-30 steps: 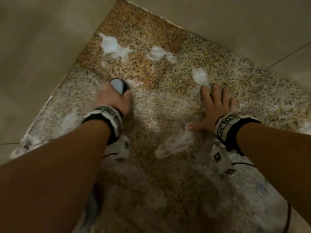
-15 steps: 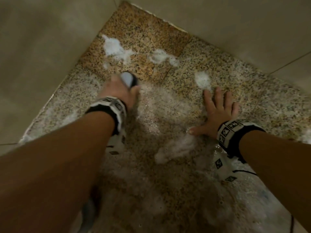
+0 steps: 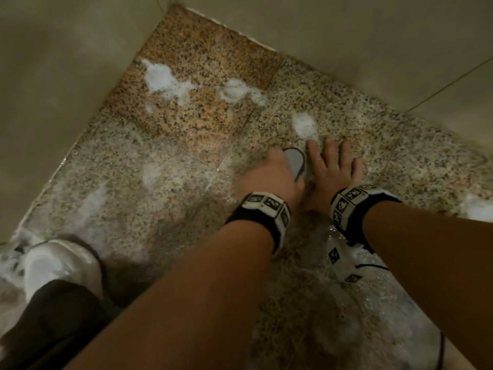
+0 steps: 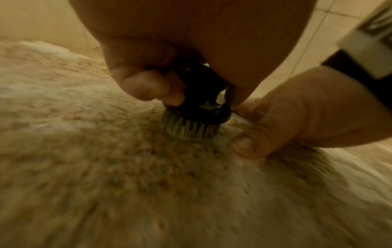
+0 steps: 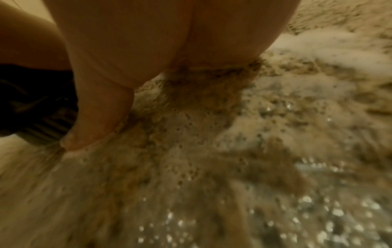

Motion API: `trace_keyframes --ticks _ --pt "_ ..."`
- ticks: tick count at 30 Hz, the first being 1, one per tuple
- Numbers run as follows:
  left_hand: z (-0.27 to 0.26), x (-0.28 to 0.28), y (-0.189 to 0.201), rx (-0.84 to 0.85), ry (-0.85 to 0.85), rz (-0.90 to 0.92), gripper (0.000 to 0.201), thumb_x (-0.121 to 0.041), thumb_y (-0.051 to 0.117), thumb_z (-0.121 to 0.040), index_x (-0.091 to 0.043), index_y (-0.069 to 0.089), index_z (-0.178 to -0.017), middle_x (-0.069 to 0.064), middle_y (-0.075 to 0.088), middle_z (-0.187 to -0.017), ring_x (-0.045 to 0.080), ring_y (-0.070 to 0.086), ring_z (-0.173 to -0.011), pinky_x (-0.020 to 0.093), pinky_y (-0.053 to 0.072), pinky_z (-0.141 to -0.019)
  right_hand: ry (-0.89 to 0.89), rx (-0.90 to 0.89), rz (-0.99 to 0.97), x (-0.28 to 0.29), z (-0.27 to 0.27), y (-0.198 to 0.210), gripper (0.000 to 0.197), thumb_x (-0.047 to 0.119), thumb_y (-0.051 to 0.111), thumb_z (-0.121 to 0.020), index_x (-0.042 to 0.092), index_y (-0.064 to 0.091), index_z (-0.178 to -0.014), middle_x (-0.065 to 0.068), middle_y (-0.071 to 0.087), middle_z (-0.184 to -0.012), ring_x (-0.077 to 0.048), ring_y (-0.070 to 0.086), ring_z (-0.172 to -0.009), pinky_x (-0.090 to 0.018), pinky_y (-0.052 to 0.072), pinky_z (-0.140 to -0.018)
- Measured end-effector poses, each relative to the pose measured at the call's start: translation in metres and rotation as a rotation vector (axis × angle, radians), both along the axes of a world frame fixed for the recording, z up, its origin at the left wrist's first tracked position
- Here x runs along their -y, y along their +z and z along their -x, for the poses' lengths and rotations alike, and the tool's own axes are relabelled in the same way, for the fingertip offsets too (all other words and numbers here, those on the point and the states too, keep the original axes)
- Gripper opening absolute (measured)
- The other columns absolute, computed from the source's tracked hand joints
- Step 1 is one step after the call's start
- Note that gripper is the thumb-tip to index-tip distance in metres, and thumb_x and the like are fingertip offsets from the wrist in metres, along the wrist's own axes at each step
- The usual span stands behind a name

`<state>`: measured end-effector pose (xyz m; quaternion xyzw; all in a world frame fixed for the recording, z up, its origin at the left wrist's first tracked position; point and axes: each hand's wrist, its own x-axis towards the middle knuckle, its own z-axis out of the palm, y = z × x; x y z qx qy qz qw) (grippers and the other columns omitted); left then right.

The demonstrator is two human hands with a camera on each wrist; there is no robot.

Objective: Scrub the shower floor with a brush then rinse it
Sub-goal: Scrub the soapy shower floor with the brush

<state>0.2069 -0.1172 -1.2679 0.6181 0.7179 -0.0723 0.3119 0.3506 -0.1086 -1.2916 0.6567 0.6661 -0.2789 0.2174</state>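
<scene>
While suds cover most of the speckled shower floor (image 3: 165,166), scrubbing looks partly done; foam blobs (image 3: 162,78) near the corner sit unworked, and rinsing is left; the left hand (image 3: 269,174) grips the round dark brush (image 4: 191,122), bristles down, just beside the flat, spread right hand (image 3: 333,169).

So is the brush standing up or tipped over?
Standing up. The brush has its bristles down on the floor; the left hand grips its top.
</scene>
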Motion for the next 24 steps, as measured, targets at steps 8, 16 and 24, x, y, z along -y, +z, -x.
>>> trace_keyframes --ticks 8,16,24 --pt "0.123 -0.043 -0.003 -0.092 0.319 -0.065 0.080 -0.070 0.053 -0.089 -0.016 0.030 -0.144 0.017 0.065 -0.122 0.040 0.066 -0.104 0.050 0.054 -0.090 -0.008 -0.034 0.055 -0.001 0.001 0.006 0.149 0.091 0.068 -0.050 0.045 -0.037 -0.145 0.006 -0.046 -0.153 -0.030 -0.041 -0.142 -0.054 -0.022 -0.114" --pt "0.292 -0.010 0.001 -0.268 0.798 -0.031 0.086 -0.057 0.060 -0.095 -0.002 0.030 -0.153 0.025 0.040 -0.154 0.047 0.045 -0.134 0.050 0.041 -0.110 -0.003 -0.022 0.042 0.000 0.003 0.010 0.148 0.094 0.065 -0.048 0.046 -0.038 -0.144 0.007 -0.044 -0.155 -0.030 -0.037 -0.144 -0.056 -0.017 -0.116" --pt "0.244 -0.015 -0.004 -0.094 0.639 -0.063 0.087 -0.070 0.053 -0.079 -0.013 0.043 -0.144 0.018 0.058 -0.138 0.042 0.061 -0.115 0.048 0.051 -0.092 -0.011 0.055 0.031 0.002 0.013 0.016 0.149 0.091 0.068 -0.049 0.045 -0.034 -0.146 0.005 -0.041 -0.157 -0.030 -0.033 -0.147 -0.056 -0.012 -0.120"
